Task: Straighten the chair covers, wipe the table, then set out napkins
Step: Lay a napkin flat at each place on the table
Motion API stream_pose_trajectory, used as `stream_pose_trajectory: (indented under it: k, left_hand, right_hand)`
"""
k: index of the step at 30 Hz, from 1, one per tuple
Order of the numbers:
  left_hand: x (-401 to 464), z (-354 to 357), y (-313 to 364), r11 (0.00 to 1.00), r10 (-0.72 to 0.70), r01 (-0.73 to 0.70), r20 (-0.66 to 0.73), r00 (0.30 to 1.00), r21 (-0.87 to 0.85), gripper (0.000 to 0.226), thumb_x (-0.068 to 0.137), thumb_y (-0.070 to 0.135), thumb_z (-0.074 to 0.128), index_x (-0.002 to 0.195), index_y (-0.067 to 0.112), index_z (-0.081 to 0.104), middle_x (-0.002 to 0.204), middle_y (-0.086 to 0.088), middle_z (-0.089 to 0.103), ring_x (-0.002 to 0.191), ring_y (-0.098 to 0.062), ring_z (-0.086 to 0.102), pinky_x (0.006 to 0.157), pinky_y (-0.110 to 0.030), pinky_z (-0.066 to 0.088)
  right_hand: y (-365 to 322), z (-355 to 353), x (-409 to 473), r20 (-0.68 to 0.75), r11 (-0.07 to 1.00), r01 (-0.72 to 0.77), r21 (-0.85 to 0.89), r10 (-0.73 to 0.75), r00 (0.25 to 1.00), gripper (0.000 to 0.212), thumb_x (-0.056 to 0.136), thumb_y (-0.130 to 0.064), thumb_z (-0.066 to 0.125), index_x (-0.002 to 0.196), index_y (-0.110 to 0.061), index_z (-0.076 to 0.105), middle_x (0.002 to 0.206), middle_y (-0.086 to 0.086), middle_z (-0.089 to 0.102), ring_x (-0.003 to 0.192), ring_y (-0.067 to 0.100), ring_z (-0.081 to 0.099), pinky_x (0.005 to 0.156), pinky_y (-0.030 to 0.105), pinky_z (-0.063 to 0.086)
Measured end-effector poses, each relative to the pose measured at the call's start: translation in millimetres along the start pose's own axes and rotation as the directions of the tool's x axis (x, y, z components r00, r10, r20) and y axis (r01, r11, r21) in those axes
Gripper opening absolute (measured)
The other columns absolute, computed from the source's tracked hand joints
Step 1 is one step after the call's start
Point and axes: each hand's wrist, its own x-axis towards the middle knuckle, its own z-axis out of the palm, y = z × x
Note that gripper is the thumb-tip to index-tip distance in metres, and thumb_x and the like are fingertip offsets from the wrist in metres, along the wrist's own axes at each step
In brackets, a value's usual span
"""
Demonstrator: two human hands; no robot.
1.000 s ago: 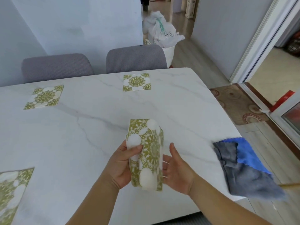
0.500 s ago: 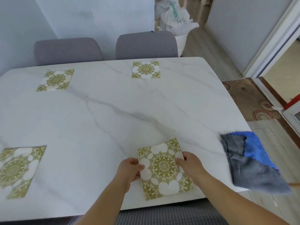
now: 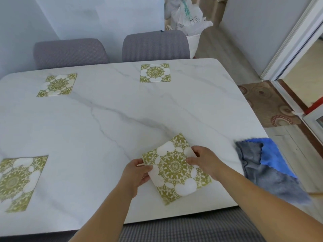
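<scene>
1. Napkin (image 3: 175, 169), green-and-white medallion print, lies flat on the marble table (image 3: 108, 130) near the edge closest to me, turned at a slant so one corner points away. From the head view I see no brand or lettering on it.
2. My left hand (image 3: 135, 173) holds the napkin's left edge, thumb on top and fingers curled beneath it.
3. My right hand (image 3: 204, 161) pinches the right side, fingertips bent down onto the paper near its upper right corner.
4. Three more napkins of the same print lie flat: the far-left napkin (image 3: 56, 85) before the left chair (image 3: 70, 52), the far-right napkin (image 3: 155, 72) before the right chair (image 3: 155, 46), and the near-left napkin (image 3: 17, 182) close to the picture's left border.
5. The only writing I can find is green print on the white plastic bags (image 3: 188, 16) behind the right chair; it is too small and blurred to read.
6. Edges: the held napkin's nearest corner sits just inside the table's front edge. The grey and blue cloth (image 3: 265, 168) lies at the table's right corner and hangs over that edge, well apart from my right hand.
7. Open room: bare marble stretches across the middle of the table between all four napkins, and a bare strip separates the held napkin from the cloth.
8. A grey covered seat back (image 3: 183, 227) shows below the table's front edge, between my forearms.
</scene>
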Motion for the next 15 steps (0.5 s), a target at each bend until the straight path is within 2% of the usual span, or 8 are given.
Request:
stream_pose_trajectory:
  k: [3, 5, 7, 9, 11, 13, 15]
  left_hand:
    - [2, 0, 3, 0.994, -0.003, 0.007, 0.029, 1.000, -0.111, 0.023, 0.082, 0.000, 0.066, 0.104, 0.005, 0.061, 0.092, -0.009, 0.072, 0.080, -0.021, 0.068, 0.067, -0.030, 0.053]
    - [3, 0, 3, 0.983, -0.024, 0.031, 0.041, 0.999, -0.180, 0.020, 0.082, 0.015, 0.069, 0.100, 0.007, 0.065, 0.091, -0.009, 0.073, 0.081, -0.023, 0.067, 0.067, -0.033, 0.053]
    - [4, -1, 3, 0.978, -0.054, 0.064, 0.056, 0.997, -0.198, 0.027, 0.081, 0.034, 0.069, 0.095, 0.011, 0.069, 0.091, -0.008, 0.074, 0.083, -0.023, 0.067, 0.067, -0.034, 0.052]
    - [6, -4, 5, 0.980, -0.072, 0.089, 0.098, 0.993, -0.180, 0.034, 0.079, 0.043, 0.067, 0.094, 0.013, 0.069, 0.089, -0.007, 0.074, 0.084, -0.023, 0.066, 0.067, -0.034, 0.052]
    - [7, -7, 7, 0.988, -0.081, 0.101, 0.161, 0.984, -0.120, 0.032, 0.077, 0.034, 0.071, 0.098, 0.010, 0.068, 0.093, -0.009, 0.074, 0.087, -0.026, 0.068, 0.072, -0.036, 0.053]
    - [6, -7, 8, 0.996, -0.095, 0.093, 0.209, 0.973, 0.015, 0.029, 0.076, 0.015, 0.073, 0.102, 0.006, 0.067, 0.096, -0.013, 0.073, 0.088, -0.027, 0.069, 0.075, -0.036, 0.055]
    - [6, -5, 8, 0.992, -0.087, 0.068, 0.187, 0.978, 0.102, 0.018, 0.077, 0.004, 0.071, 0.095, 0.005, 0.068, 0.088, -0.013, 0.074, 0.077, -0.024, 0.070, 0.068, -0.033, 0.055]
  right_hand:
    - [-2, -1, 1, -0.004, 0.984, -0.043, 0.175, 0.044, 0.999, 0.024, 0.084, -0.003, 0.066, 0.106, -0.013, 0.063, 0.100, 0.006, 0.071, 0.090, 0.023, 0.069, 0.082, 0.038, 0.056]
    - [1, -1, 0, 0.042, 0.945, -0.083, 0.318, 0.074, 0.996, 0.028, 0.083, 0.001, 0.066, 0.109, -0.009, 0.063, 0.105, 0.011, 0.070, 0.095, 0.029, 0.068, 0.086, 0.046, 0.054]
    - [5, -3, 0, 0.112, 0.934, -0.105, 0.340, 0.071, 0.991, 0.030, 0.082, 0.002, 0.066, 0.111, -0.007, 0.063, 0.107, 0.012, 0.070, 0.098, 0.030, 0.067, 0.089, 0.046, 0.053]
    - [7, -6, 0, 0.183, 0.951, -0.112, 0.287, 0.060, 0.981, 0.031, 0.082, 0.002, 0.066, 0.111, -0.007, 0.064, 0.108, 0.011, 0.071, 0.100, 0.029, 0.067, 0.091, 0.043, 0.052]
    - [6, -9, 2, 0.248, 0.969, -0.125, 0.215, 0.070, 0.966, 0.028, 0.081, 0.002, 0.067, 0.106, -0.010, 0.067, 0.104, 0.008, 0.072, 0.096, 0.026, 0.069, 0.086, 0.038, 0.054]
    - [5, -12, 4, 0.284, 0.979, -0.131, 0.158, 0.082, 0.955, 0.025, 0.079, -0.001, 0.070, 0.101, -0.013, 0.069, 0.101, 0.007, 0.073, 0.092, 0.024, 0.070, 0.083, 0.036, 0.055]
    - [6, -16, 6, 0.284, 0.976, -0.136, 0.172, 0.083, 0.955, 0.027, 0.076, -0.008, 0.075, 0.102, -0.013, 0.069, 0.103, 0.010, 0.072, 0.093, 0.027, 0.069, 0.085, 0.039, 0.055]
